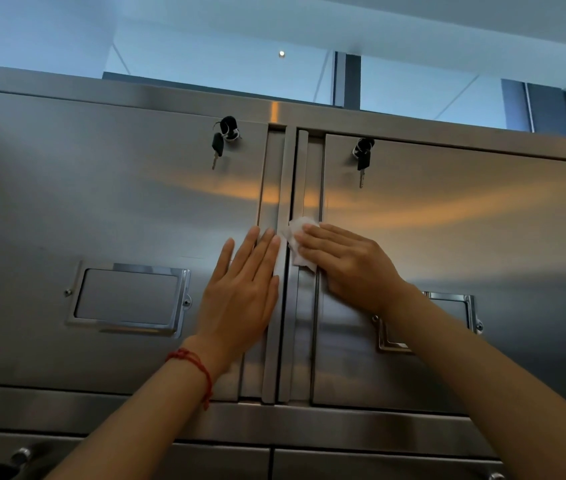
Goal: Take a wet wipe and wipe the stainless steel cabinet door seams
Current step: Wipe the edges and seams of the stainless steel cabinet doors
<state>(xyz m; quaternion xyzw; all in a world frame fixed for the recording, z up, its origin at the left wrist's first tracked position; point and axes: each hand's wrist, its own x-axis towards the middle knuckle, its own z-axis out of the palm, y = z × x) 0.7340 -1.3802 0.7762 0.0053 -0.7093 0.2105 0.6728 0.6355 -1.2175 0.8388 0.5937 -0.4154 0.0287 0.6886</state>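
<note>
Two stainless steel cabinet doors meet at a dark vertical seam (pixel 291 181) in the middle of the view. My right hand (pixel 347 265) presses a crumpled white wet wipe (pixel 296 233) flat against the right door's edge, just beside the seam at mid height. The wipe shows above and left of my fingers; the rest is under the palm. My left hand (pixel 243 292) lies flat with straight fingers on the left door (pixel 101 209), fingertips at its recessed edge strip. A red string bracelet is on my left wrist.
Each door has a lock with a hanging black key (pixel 218 147) and key (pixel 363 161) near the top, and a chrome label holder (pixel 129 299) lower down. Below the doors runs a steel rail (pixel 309 424), with more doors under it. Glass panels rise above the cabinet.
</note>
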